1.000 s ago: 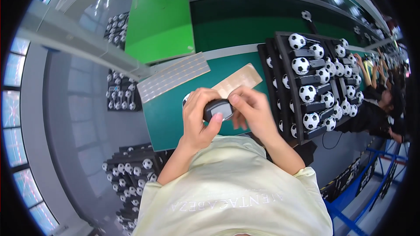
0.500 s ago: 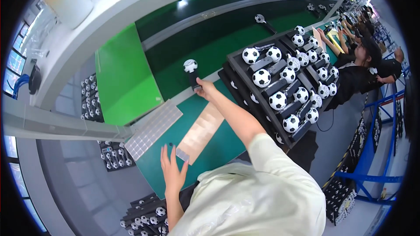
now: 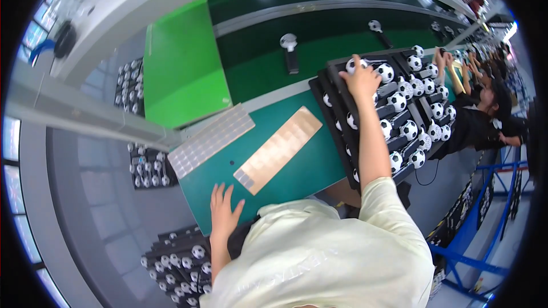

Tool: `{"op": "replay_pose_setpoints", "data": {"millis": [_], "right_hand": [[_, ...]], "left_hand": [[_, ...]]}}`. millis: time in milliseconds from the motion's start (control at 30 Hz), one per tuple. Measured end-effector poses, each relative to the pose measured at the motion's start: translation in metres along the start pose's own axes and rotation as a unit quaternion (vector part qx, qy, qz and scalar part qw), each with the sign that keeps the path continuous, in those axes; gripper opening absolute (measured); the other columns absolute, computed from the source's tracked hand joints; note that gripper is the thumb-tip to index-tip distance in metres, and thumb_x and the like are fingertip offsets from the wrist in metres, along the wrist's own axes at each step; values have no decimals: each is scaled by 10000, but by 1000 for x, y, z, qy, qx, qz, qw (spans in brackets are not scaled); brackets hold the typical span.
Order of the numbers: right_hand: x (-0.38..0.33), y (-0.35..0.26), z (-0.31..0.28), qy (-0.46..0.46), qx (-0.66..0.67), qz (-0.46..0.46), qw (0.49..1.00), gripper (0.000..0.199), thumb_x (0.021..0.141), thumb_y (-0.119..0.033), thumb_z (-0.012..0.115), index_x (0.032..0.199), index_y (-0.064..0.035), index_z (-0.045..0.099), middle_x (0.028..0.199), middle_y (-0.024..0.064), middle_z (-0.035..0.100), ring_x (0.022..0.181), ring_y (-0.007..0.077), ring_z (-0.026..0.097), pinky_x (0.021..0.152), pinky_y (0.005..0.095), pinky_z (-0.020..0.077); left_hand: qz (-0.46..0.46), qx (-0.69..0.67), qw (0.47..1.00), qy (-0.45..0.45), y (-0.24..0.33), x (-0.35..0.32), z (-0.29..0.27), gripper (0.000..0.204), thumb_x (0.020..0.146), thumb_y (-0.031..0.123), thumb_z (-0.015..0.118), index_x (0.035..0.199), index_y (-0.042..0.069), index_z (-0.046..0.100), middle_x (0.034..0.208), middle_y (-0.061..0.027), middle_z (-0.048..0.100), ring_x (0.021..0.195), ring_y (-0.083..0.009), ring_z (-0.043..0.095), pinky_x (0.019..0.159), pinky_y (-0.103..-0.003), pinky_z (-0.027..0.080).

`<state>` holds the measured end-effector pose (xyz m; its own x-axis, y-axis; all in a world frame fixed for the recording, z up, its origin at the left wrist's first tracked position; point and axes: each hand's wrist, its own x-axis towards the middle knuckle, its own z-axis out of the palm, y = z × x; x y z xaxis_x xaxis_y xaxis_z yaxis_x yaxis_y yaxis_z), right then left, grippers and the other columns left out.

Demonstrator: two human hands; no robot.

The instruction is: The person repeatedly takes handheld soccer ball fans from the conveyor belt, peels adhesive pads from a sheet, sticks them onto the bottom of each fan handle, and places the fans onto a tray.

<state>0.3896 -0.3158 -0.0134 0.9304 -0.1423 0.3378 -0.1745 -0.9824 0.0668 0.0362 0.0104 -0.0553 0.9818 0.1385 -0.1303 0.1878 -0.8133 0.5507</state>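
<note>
My right hand (image 3: pixel 363 82) is over the far left corner of a black tray (image 3: pixel 344 111) of football-topped devices. Its thumb and forefinger are apart on either side of a black-and-white ball head (image 3: pixel 353 67); whether they press on it cannot be made out. On the green mat (image 3: pixel 285 185), my left hand (image 3: pixel 224 208) rests with fingers spread, holding nothing. Near it lie a tan strip (image 3: pixel 279 151) with several grey stickers at its near end, a sheet of clear-looking stickers (image 3: pixel 212 140) and a small black disc (image 3: pixel 232 162). A football-topped device (image 3: pixel 289 51) with a black handle lies on the dark green belt.
A bright green panel (image 3: pixel 185 68) stands beyond the mat at the left. Another football-topped device (image 3: pixel 379 31) sits farther along the belt. A grey post (image 3: pixel 103 111) crosses the left side. Stacked trays (image 3: pixel 177 268) are at the lower left. Co-workers (image 3: pixel 485 108) sit at the right.
My right hand has let go of the football-topped device, which now lies on the belt, and has moved right to the tray. My left hand has shifted slightly nearer to me, away from the strip.
</note>
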Motion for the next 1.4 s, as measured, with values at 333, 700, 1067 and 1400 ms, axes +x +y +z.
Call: {"op": "replay_pose_setpoints", "data": {"millis": [333,700,1067,1400], "right_hand": [[-114,-38,-101,-214,871,34,441,590,734,-334,653,1228,-74,462,1131,87,550,965,260,553,804,393,447],[-266,-130,-54,-691,717,66,63,589,734,-303,683,1240,-100,460,1182,125,544,1003,225,559,887,403,444],[-316,-156,59,-275,380,-367,803,118,729,-71,648,830,-20,615,838,127,580,777,302,608,671,385,501],[-328,-167,60,-288,360,-301,835,97,706,-65,656,773,-15,609,811,147,597,744,317,597,657,406,490]], "left_hand": [[-52,-670,735,-89,41,39,-10,546,901,405,510,1324,79,394,1358,-115,409,1271,-275,364,1052,-452,285],[-118,-766,555,302,39,13,-46,600,891,194,543,1388,92,223,1161,-138,492,1132,-271,449,980,-495,352],[-121,-634,660,385,18,-32,-64,580,792,-9,613,1296,47,331,1039,-107,529,964,-207,538,864,-359,437],[-66,-493,756,426,38,-24,-66,546,693,-88,697,1123,36,384,1067,-113,523,1003,-184,534,848,-301,452]]}}
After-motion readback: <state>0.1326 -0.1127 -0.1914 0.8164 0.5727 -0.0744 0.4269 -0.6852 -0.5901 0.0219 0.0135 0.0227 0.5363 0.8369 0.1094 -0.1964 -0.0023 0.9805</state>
